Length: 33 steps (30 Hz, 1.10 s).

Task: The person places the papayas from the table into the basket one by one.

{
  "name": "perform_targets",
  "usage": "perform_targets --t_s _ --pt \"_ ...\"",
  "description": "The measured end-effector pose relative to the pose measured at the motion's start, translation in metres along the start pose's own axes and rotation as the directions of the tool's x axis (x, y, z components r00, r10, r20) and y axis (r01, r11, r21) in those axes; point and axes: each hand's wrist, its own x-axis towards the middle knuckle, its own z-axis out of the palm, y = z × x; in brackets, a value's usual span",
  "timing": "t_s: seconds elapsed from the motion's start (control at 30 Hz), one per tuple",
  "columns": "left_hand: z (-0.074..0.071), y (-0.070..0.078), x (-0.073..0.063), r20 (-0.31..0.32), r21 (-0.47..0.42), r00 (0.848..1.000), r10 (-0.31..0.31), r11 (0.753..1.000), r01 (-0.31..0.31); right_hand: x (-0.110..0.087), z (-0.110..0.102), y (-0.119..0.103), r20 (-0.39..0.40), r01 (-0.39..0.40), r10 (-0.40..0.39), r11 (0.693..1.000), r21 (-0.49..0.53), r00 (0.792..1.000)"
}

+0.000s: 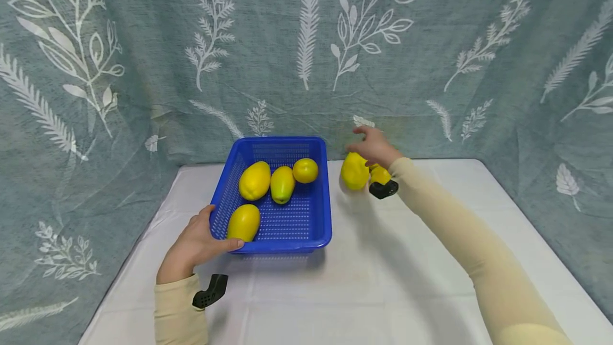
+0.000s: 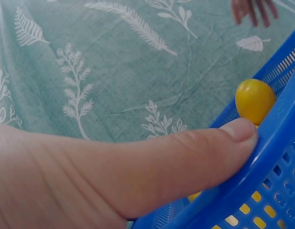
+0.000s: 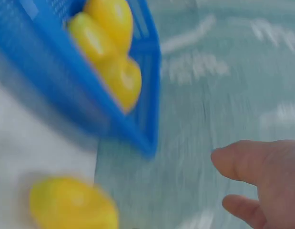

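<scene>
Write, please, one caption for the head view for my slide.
Left hand grips a blue basket with four yellowish fruits; right hand is near more fruits on the white table.

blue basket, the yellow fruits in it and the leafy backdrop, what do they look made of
Blue basket: likely moulded plastic, slightly glossy; even colour, regular perforations.
Yellow fruits: smooth and shiny with bright highlights; real skin or plastic imitation, I can't tell.
Backdrop: matt fabric, judging by its creases and soft folds.
</scene>
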Motion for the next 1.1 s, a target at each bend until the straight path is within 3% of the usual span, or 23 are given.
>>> perform_targets --t_s 0.2,0.47,0.83,0.93,1.1 --pt "-0.006 -0.004 -0.001 -0.001 0.013 1.0 -0.001 1.0 0.001 -0.006 -0.039 0.065 -0.019 -0.112 0.12 0.961 0.254 0.993" --pt "-0.01 -0.01 -0.002 -0.002 0.029 1.0 -0.016 0.999 0.016 -0.012 -0.062 0.125 -0.047 -0.242 0.274 0.906 0.348 0.96" --pt "-0.006 -0.007 -0.002 0.0 0.015 1.0 0.0 1.0 0.0 -0.005 -0.046 0.151 -0.002 -0.283 0.355 0.75 0.597 0.935" --pt "-0.003 -0.005 -0.001 -0.004 0.013 1.0 0.009 1.0 -0.009 -0.003 -0.036 0.153 -0.005 -0.287 0.371 0.725 0.626 0.928" --pt "0.002 0.002 0.002 -0.004 0.003 1.0 0.006 1.0 -0.006 -0.003 -0.021 0.154 -0.034 -0.272 0.386 0.709 0.65 0.922"
